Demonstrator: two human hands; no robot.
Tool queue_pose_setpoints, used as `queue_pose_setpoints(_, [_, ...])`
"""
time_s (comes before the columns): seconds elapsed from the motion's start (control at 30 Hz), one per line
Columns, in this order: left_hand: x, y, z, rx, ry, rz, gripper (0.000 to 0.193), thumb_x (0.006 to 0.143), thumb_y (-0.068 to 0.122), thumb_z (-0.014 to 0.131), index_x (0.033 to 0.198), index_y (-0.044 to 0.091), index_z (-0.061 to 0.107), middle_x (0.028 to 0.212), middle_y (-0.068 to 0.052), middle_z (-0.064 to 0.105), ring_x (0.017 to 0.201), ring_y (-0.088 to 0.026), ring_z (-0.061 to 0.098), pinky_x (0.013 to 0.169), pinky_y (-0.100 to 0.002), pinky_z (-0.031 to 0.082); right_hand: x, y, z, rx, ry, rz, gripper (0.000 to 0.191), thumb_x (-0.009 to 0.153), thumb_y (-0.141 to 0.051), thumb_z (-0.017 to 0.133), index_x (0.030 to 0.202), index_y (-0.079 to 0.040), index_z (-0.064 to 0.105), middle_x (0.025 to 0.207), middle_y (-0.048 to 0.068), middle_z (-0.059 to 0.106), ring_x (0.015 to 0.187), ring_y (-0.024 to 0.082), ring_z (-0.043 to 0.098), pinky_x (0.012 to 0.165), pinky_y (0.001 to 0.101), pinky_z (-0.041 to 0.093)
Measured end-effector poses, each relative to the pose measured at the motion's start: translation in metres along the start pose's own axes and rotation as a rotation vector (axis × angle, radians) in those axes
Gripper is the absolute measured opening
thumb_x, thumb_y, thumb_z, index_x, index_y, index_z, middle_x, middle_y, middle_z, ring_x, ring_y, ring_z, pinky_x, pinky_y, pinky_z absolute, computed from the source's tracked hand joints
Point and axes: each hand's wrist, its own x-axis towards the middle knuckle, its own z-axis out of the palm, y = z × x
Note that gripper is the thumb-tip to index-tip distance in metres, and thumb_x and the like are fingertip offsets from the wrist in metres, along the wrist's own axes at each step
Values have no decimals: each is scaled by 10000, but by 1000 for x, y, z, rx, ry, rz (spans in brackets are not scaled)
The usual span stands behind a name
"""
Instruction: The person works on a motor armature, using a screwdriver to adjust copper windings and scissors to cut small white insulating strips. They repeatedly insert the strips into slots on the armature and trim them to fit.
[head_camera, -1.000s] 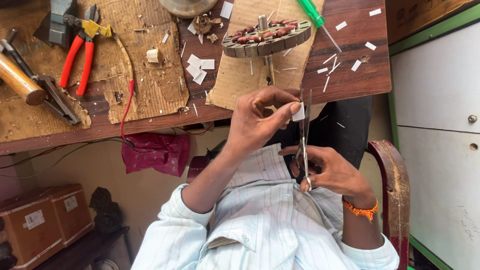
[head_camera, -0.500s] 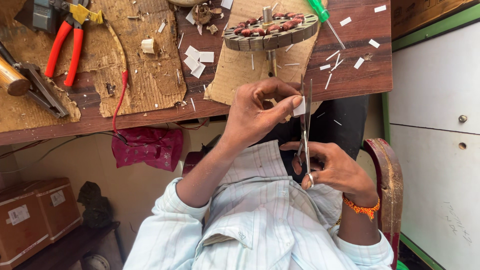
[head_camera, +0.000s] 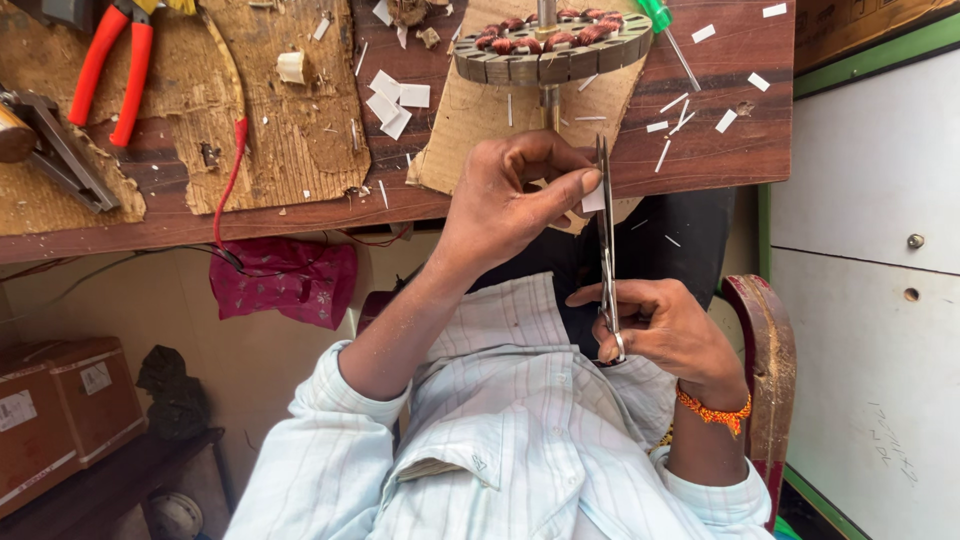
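The left hand pinches a small white paper strip between thumb and fingertips, just above the person's lap at the near edge of the dark wooden desk. The right hand is closed around the handles of slim steel scissors, whose blades point away, touching the strip. On the desk beyond sit a round copper-wound motor stator, scattered white paper slips, and red-handled pliers far left.
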Motion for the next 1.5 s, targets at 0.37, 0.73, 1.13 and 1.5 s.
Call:
queue_pose_setpoints(0.37, [-20,22,9,182,-54,110,279,1039,79,645,1312,118,689,1066,-59,693,787,-102,659,605,-249,605,-4,-44,15,95,374,-589,696,860,-429,855,1330,8,585,1074,96,751,877,108,700,756,216,572])
queue_pose_setpoints(0.73, [-36,31,13,344,-223,189,711,889,-17,771,1498,170,455,988,-40,688,887,-157,710,785,-318,602,15,-47,22,-2,436,-343,387,847,-47,815,1184,47,650,981,114,735,886,147,721,805,262,599])
queue_pose_setpoints(1.13, [-36,-13,23,-110,-157,-65,153,930,123,768,1050,33,738,958,-20,669,794,-63,634,630,-233,523,19,-31,36,-207,628,-428,254,890,-3,790,1101,17,649,938,77,730,862,88,688,739,215,574])
queue_pose_setpoints(1.5, [-38,9,31,80,-40,316,242,920,22,770,1156,66,744,995,-35,685,864,-88,688,732,-247,585,30,-43,39,5,630,-613,272,906,59,751,1131,24,603,1015,83,695,910,120,707,826,259,621])
